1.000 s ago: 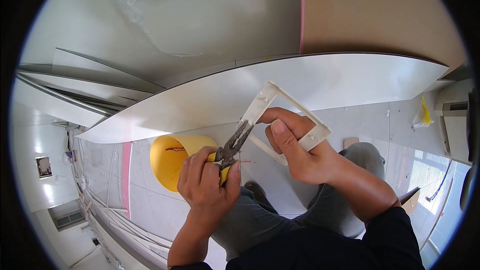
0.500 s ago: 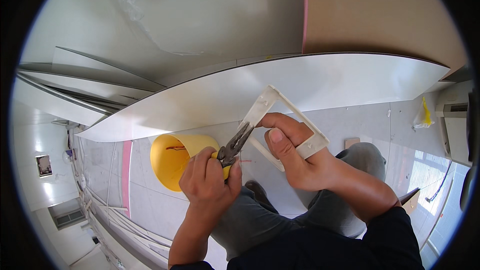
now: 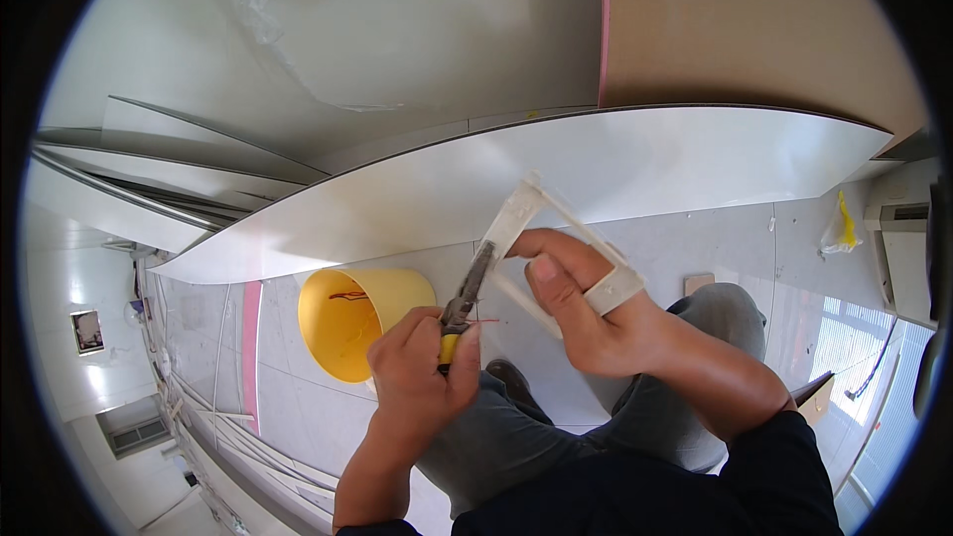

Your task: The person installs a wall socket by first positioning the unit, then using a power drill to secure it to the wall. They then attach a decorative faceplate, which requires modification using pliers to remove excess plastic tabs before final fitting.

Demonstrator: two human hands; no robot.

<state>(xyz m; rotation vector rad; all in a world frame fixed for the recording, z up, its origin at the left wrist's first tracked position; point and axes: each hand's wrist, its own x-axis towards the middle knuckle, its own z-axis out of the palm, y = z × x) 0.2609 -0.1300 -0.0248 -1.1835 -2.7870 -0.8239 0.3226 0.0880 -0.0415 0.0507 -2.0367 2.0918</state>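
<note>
My left hand (image 3: 422, 367) is closed round the yellow handles of a pair of pliers (image 3: 467, 295). Their dark jaws point up and touch the near-left side of a white plastic rectangular frame (image 3: 517, 214), which looks like a socket or switch surround. Whether the jaws grip its edge I cannot tell. Thumb and fingers of my right hand (image 3: 606, 323) are wrapped round the frame's right-hand end, with the index finger lying across its opening. The frame is held tilted above my knees and slightly blurred.
A yellow bucket (image 3: 402, 290) with thin wires inside stands left of my hands. A long white panel (image 3: 615, 154) curves across in front, with a brown board (image 3: 754, 30) behind it. Stacked panels (image 3: 189, 174) lie at left, and a bag (image 3: 840, 233) rests on the floor at right.
The pliers have rolled in my left hand, so the jaws now look narrower and more edge-on. The white frame has tipped slightly with them. My right hand keeps its hold.
</note>
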